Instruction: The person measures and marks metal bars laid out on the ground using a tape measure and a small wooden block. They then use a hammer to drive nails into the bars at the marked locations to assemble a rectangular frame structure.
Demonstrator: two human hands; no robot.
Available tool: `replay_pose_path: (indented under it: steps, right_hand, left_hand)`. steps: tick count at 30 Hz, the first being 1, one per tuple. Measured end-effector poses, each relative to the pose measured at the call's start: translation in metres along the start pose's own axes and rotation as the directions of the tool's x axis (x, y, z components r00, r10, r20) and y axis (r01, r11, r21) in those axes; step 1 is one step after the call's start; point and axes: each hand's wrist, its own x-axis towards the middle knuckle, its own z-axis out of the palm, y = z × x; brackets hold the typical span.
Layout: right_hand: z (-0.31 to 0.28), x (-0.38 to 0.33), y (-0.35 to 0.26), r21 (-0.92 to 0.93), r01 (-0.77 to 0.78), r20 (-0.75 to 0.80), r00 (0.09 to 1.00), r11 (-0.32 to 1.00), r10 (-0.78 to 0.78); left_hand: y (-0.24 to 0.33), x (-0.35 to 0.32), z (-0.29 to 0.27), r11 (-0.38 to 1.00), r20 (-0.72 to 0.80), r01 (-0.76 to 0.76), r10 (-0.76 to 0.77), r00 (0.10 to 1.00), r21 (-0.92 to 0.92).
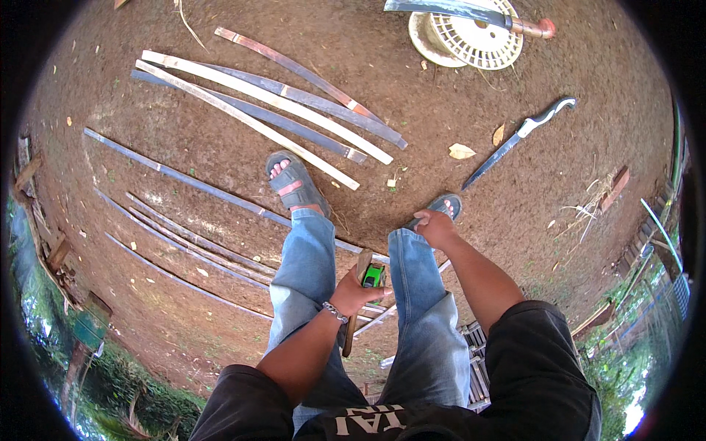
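Observation:
Between my legs, my left hand point(353, 295) is closed round a green tape measure point(373, 276) and a flat brown strip of wood point(363, 263). The strip stands out above and below the hand, while my thumb lies across the lower end of the tape measure. My right hand point(437, 228) is at the lower end of my right trouser leg point(410, 253), just above the sandal. Its fingers are curled against the denim and seem to pinch it, though the fingertips are partly hidden.
Split bamboo strips point(272, 99) lie on the bare soil ahead, and longer thin strips point(191, 176) run from the left behind my legs. A pruning saw point(521, 141) lies ahead right. Beyond it, a large knife point(471, 11) rests on a cream plastic spool point(478, 44).

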Motion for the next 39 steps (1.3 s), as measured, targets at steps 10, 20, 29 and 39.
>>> replay_pose_path:
  steps: [10, 20, 29, 39]
  right_hand:
    - [-0.007, 0.002, 0.034, -0.081, -0.054, -0.063, 0.997, 0.995, 0.049]
    - [0.012, -0.003, 0.015, 0.024, -0.017, -0.017, 1.000, 1.000, 0.017]
    - [0.020, -0.003, 0.041, -0.013, -0.010, -0.019, 1.000, 1.000, 0.010]
    - [0.012, -0.009, 0.061, -0.025, -0.001, -0.070, 0.998, 1.000, -0.001]
  left_hand:
    - [0.001, 0.002, 0.004, 0.999, 0.036, 0.022, -0.024, 0.999, 0.033]
    - [-0.006, 0.006, 0.009, 0.994, 0.068, 0.025, -0.032, 0.997, 0.109]
    - [-0.019, 0.009, 0.015, 0.995, 0.049, 0.041, -0.045, 0.998, 0.096]
    - [-0.022, 0.012, 0.017, 0.967, 0.028, 0.079, -0.089, 0.996, 0.242]
